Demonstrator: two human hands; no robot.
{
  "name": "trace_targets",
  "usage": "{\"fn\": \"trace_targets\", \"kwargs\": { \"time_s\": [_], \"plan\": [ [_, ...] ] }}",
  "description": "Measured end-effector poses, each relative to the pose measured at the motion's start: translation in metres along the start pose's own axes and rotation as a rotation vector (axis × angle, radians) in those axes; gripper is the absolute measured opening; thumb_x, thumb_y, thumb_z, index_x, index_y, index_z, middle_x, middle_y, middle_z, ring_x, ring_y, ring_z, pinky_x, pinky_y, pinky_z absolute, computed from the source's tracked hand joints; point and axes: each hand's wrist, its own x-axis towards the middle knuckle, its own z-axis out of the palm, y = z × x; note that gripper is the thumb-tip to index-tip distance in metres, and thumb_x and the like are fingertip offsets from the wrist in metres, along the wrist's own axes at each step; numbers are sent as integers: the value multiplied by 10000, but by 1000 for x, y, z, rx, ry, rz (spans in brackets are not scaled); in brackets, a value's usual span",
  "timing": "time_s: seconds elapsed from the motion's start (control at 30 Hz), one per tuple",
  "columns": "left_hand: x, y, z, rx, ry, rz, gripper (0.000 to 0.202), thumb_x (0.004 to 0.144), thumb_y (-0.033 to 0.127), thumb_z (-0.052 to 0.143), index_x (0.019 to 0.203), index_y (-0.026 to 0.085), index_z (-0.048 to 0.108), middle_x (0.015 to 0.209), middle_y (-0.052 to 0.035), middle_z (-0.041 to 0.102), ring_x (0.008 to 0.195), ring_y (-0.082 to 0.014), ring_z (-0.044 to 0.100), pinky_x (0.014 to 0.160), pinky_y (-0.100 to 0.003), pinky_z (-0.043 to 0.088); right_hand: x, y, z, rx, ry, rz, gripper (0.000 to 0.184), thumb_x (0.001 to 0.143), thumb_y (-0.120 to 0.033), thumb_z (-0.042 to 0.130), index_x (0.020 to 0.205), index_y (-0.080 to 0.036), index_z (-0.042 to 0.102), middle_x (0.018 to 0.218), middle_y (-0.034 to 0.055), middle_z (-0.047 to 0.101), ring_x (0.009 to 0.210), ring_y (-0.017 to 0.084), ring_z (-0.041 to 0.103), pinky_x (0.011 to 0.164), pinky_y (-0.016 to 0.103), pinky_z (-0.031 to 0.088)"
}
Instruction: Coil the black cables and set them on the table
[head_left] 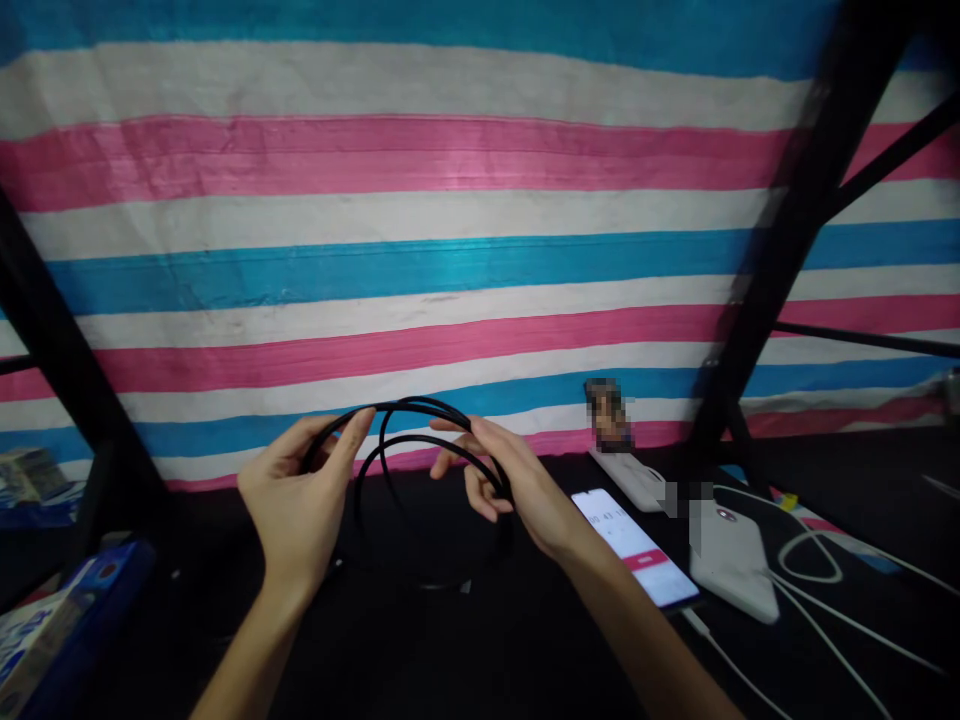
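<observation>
Your left hand (296, 500) and right hand (529, 490) have fingers clamped on the coiled black cable (412, 438), above the table (420, 650) toward its far edge. Likely light, springy; best pinched where loops bunch.

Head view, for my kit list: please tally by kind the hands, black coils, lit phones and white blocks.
Hands: 2
Black coil: 1
Lit phone: 1
White blocks: 2
Total: 6
</observation>
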Motion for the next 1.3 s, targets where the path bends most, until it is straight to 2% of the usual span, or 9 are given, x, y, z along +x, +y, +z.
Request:
{"fn": "trace_targets", "kwargs": {
  "time_s": [0.1, 0.23, 0.33, 0.53, 0.63, 0.83, 0.93, 1.07, 1.3],
  "plan": [
    [-3, -3, 2, 17, -46, 82, 185, 740, 388, 656, 695, 211, 624, 581, 37, 540, 555, -112, 463, 548, -252, 374, -4, -4, 4, -111, 50, -55, 292, 842, -403, 563, 1006, -184, 666, 651, -12, 596, 389, 21, 342, 348, 173, 203],
    [-2, -11, 6, 16, -191, 270, 268, 730, 361, 665, 951, 250, 564, 1004, -22, 575, 961, -190, 549, 850, -315, 426, -10, -10, 2, -114, 123, -177, 181, 800, -332, 637, 890, -188, 701, 493, -45, 524, 401, 41, 388, 352, 177, 206],
    [-1, -21, 13, -4, -287, 237, 624, 644, 357, 744, 1180, 288, 432, 1171, -60, 532, 1060, -234, 535, 893, -374, 442, -13, -11, -4, -26, 161, -237, 196, 807, -366, 628, 874, -203, 712, 408, -79, 425, 317, 29, 296, 323, 186, 168],
    [3, -39, 25, 9, -241, 96, 806, 655, 400, 723, 1324, 290, 287, 1350, -134, 406, 1194, -269, 461, 943, -437, 425, -16, -11, -16, 39, 171, -301, 190, 754, -386, 683, 819, -209, 704, 366, -108, 322, 284, 19, 178, 304, 194, 101],
    [3, -39, 26, -105, -366, -42, 621, 717, 410, 657, 1270, 288, 402, 1260, -97, 517, 1096, -227, 543, 891, -356, 463, -12, -7, -18, 43, 155, -313, 195, 738, -392, 697, 795, -205, 690, 354, -115, 300, 284, 23, 194, 304, 189, 114],
    [3, -32, 17, -164, -288, -64, 213, 713, 394, 680, 780, 220, 576, 651, 39, 533, 602, -97, 504, 576, -197, 401, 4, 8, -25, 77, 216, -298, 248, 747, -438, 669, 842, -210, 648, 351, -126, 321, 264, 34, 229, 281, 177, 204],
    [6, -32, 13, -152, -377, -155, 364, 765, 434, 612, 534, 190, 473, 431, 55, 392, 430, -84, 391, 467, -225, 317, 10, 11, -28, -79, 286, -265, 261, 763, -400, 659, 957, -229, 624, 432, -104, 408, 298, 52, 326, 297, 184, 283],
    [8, -36, 14, -94, -402, -310, 389, 713, 462, 639, 502, 194, 452, 368, 72, 308, 330, -74, 260, 377, -244, 175, 8, 10, -22, -432, 382, -348, 292, 759, -311, 655, 1043, -259, 606, 608, -44, 525, 464, 97, 473, 440, 231, 400],
    [-15, -24, 16, 262, -437, 52, 443, 718, 469, 568, 429, 177, 404, 464, 37, 256, 472, -91, 260, 468, -247, 213, 0, 14, -5, -704, 135, -256, 128, 789, -213, 564, 822, -220, 687, 590, -24, 559, 498, 100, 440, 484, 241, 335]
  ]
}}
